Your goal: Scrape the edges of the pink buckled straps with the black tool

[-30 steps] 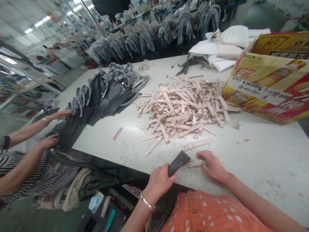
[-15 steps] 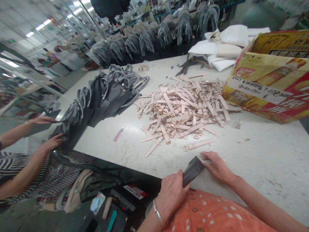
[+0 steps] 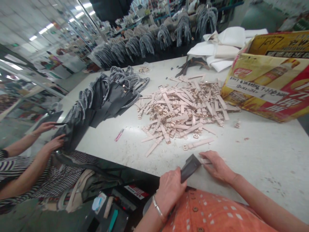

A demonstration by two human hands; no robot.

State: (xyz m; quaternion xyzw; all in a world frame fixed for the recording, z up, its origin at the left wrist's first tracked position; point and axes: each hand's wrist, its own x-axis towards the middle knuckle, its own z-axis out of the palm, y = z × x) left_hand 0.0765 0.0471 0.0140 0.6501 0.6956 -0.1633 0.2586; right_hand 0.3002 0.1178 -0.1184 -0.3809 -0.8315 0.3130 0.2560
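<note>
My left hand (image 3: 172, 186) is closed around a dark grey leather strip (image 3: 190, 167), which sticks out toward the right just above the table's front edge. Close to its far end, my right hand (image 3: 216, 166) has its fingers bent over a pale strap (image 3: 205, 160), mostly hidden beneath them. A single pale pink buckle strap (image 3: 198, 143) lies just beyond my right hand. Behind it spreads a heap of similar straps (image 3: 178, 109) with gold-coloured buckles.
A yellow and red carton (image 3: 267, 77) stands at the right on the white table (image 3: 260, 151). Dark grey bag parts (image 3: 106, 96) with wrapped handles are piled at left, where a co-worker's hands (image 3: 54, 141) work. A small pink cutter (image 3: 119, 135) lies between the piles.
My left hand and the dark strip have shifted slightly left. More of the pale strap shows under my right fingers. The co-worker's upper hand has moved a little right.
</note>
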